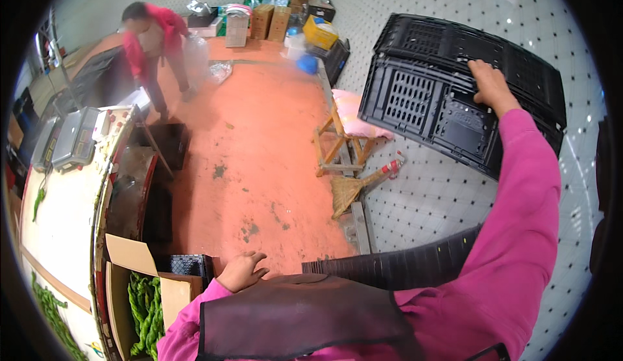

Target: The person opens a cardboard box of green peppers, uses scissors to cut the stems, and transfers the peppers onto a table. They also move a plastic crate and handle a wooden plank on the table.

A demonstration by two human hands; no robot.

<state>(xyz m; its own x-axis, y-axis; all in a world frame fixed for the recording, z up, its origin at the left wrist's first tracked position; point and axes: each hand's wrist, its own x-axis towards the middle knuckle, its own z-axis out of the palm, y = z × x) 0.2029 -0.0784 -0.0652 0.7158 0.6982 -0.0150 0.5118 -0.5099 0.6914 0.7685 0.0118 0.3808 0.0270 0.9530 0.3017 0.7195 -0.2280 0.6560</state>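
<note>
My right hand (490, 87) is at the upper right, its fingers hooked over the edge of a black folding plastic crate (409, 98) that looks folded flat. Against it lies another black crate panel (525, 61); I cannot tell whether the two are one piece. The slatted sides face me, tilted in front of a dotted wall. Low in the middle, in front of my dark apron (302, 317), my left hand (242, 272) is empty with its fingers apart. Beside it stands an open cardboard box (176, 297) holding long green peppers (146, 312).
A wooden stool (336, 142) with a pink cushion (355, 117) and a straw broom (353, 190) stand by the wall. A ribbed black stack (418, 258) lies near my right side. At left is a white-topped table (63, 215) with a scale (75, 139). A person (151, 44) bends beyond.
</note>
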